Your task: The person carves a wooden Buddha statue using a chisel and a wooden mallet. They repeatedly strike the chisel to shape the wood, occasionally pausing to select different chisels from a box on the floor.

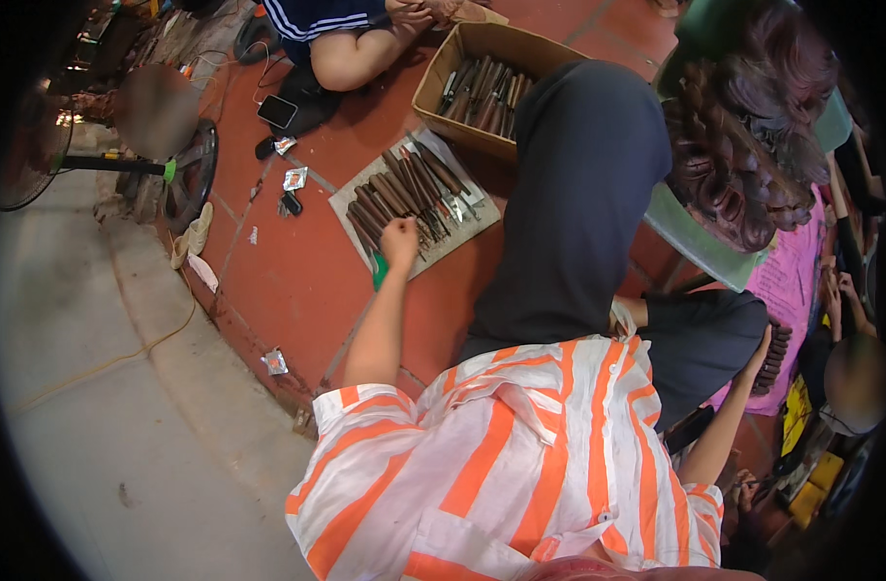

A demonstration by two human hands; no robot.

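My left hand point(399, 242) is closed, its fingers curled at the near edge of a row of wood-handled carving chisels point(404, 189). Whether it grips one of them is hidden. The chisels lie side by side on a pale sheet point(462, 229) on the floor, metal ends toward the right. A green thing point(379, 270) shows beside my left wrist. My right hand point(756, 358) rests by my bent knee with fingers stretched out. Close to it is a dark ridged wooden piece point(774, 360) on a pink cloth point(796, 266).
A cardboard box point(433, 82) holds more chisels. Dark carved wood point(743, 145) stands on a greenish stool point(699, 237) at right. A phone point(277, 111) and small packets point(295, 179) lie on the tiles. A fan point(36, 155) stands far left. Another person's leg point(351, 58) is at the top.
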